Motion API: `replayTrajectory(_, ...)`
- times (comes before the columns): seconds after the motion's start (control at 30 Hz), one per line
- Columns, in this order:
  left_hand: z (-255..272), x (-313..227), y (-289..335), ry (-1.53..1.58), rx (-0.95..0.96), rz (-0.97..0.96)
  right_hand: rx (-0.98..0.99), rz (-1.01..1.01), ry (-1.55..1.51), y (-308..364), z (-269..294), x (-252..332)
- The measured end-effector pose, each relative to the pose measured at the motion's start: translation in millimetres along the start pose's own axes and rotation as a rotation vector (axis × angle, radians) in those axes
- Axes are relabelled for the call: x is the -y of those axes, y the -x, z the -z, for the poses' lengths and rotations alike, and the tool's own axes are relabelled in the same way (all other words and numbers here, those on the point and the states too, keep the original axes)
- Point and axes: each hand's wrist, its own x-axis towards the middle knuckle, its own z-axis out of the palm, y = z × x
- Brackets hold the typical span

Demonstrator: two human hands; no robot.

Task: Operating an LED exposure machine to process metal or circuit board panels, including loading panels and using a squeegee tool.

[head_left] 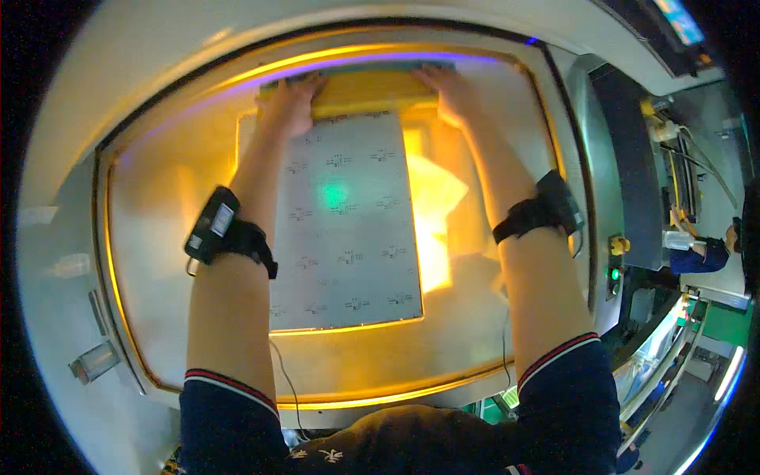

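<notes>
A wide yellow bar (366,89) with a dark green far edge lies across the far end of a grey rectangular panel (348,229). My left hand (293,104) is closed on the bar's left part, fingers curled toward its far edge. On its right end my right hand (451,93) grips too, fingertips bent over the far side. The panel bears rows of small dark printed marks, and a green light spot falls on its upper middle. The bar covers the panel's far edge. Some fingers are hidden by the backs of my hands.
The panel rests within a shiny, amber-lit surface bounded by a dark-edged rim (101,237). A black device is strapped to each forearm. Thin cables hang near my elbows. At right are a yellow knob (618,245), a green-lit button (614,275) and, farther off, another person (704,255).
</notes>
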Motion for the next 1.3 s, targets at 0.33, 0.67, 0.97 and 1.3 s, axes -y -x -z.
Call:
replayTrajectory(0.33,50,-52,295,0.100,0.494,-0.010,0.470,0.074,-0.268,243,101,141)
replayTrajectory(0.67,0,-92,443,0.226,0.647,-0.252,0.632,0.120,-0.393,432,182,178)
replayTrajectory(0.97,-6,-124,656,0.037,0.380,0.407,0.120,-0.554,-0.155,523,184,-10)
replayTrajectory(1.3,-110,-129,883,1.355,-0.032,1.346,0.083,-1.229,0.199,610,131,-114)
